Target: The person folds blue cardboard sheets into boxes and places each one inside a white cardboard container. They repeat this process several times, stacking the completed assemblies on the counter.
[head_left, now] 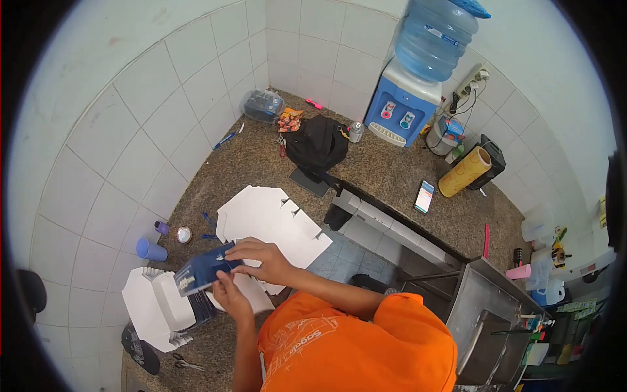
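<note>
Right grip beside left, on packet

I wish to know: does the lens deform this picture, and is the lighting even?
Head view: strong fisheye, tiles bowing, corners black; head view: soft, fairly even light on the counter, dimmer beneath; head view: print on the blue packet too small to read.

Glossy packet, matt cardboard box, smooth stone-look counter.

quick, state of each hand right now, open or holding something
Left hand: closed, holding the lower edge of the dark blue printed packet.
Right hand: closed, holding the same packet at its right end in the view.
</note>
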A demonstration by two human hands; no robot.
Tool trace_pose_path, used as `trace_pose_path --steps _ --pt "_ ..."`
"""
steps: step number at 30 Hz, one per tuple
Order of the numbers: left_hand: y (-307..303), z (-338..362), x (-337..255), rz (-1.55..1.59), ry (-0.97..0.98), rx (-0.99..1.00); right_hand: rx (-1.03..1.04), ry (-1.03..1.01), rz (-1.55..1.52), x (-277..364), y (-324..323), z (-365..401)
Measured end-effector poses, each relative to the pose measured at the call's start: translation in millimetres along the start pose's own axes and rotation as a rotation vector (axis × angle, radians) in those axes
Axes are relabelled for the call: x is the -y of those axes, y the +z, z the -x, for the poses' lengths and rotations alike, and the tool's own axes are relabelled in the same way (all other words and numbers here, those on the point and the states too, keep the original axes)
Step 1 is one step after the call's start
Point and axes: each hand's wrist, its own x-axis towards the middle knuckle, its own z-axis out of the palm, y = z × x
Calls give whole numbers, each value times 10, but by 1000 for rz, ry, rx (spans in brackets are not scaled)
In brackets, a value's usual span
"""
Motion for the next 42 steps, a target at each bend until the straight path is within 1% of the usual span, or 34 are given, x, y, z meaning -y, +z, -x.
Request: trace_pose_path --steps 2,3,4,6,7,8,10,11,13,14,16,17,18,20,21,22,24,25,26,28,29,30,31,32,33,34,35,36,37,38,40,41,42 --pt "-11 -146 -277 -49 -155 77 93 38 -207 -15 -46 -11" --pt "-135 -270 -324 55 -171 201 172 37 -211 38 -83 -6" --pt "-136 -261 -276 55 -169 201 173 34 -212 18 -45 14" --pt "46 -135 -234 146 -227 122 82 -71 -96 -61 81 93" --pt "244 -22 -275 115 -165 95 34 -148 -29 -97 99 61" --pt "234 -23 -239 117 -162 95 36 -152 -28 -118 105 48" --pt "184 -24 -158 189 -200 194 48 23 -68 -78 93 -29" --pt "140 -29 -150 189 -200 197 46 23 -67 -50 67 -51" --pt "58 -50 -214 313 -262 310 -91 -191 341 213 -83 -251" --pt "3 -71 -314 313 -263 307 -88 -190 340 137 -101 -261" --pt "-122 -175 -584 49 -179 543 107 67 -122 -74 -141 -275" --pt "-477 -352 -605 -163 -224 522 212 173 -226 -36 -278 -331" --pt "-851 -568 -627 -375 -267 497 210 174 -224 -26 -390 -398" --pt "-1014 -807 -784 -155 101 367 385 294 -392 -17 -527 -547" --pt "-658 -743 -971 -328 123 290 449 263 -411 30 -529 -644" --pt "-852 -754 -797 -331 122 275 463 264 -419 80 -492 -740" --pt "-1454 -799 -25 -203 -257 693 695 115 -545 140 -341 -953" --pt "-1552 -763 287 -49 -319 853 789 138 -582 137 -250 -1036" --pt "-1703 -767 528 108 -374 1013 815 124 -592 121 -188 -1060" --pt "-1518 -514 513 392 -538 1075 977 226 -640 -43 -107 -1053" --pt "-1376 -339 306 341 -588 922 1006 165 -674 -154 -91 -1068" --pt "-1297 -241 110 299 -625 762 835 422 -967 -218 -142 -979" --pt "-1474 -154 258 180 -653 597 642 702 -1235 -130 -205 -874" --pt "-1085 -56 -67 177 -632 363 357 895 -1047 -226 -162 -701" --pt "-821 -54 -285 86 -481 273 81 1049 -827 -382 -79 -498" --pt "-712 -91 -408 -9 -332 176 62 910 -635 -456 -9 -285" --pt "-785 -97 -364 -75 -275 191 47 759 -457 -500 51 -109" --pt "-874 -57 -309 -146 -232 203 125 764 -461 -510 124 6" --pt "-794 34 -393 -95 -271 195 67 588 -109 -519 184 86" --pt "-934 93 -340 -88 -260 135 -3 383 221 -533 244 113" --pt "-1234 171 -126 417 -618 314 90 654 26 -611 211 -111" --pt "-1185 269 45 563 -566 219 151 650 -90 -545 315 -129" --pt "-1166 289 165 575 -545 185 192 644 -94 -607 433 -94"
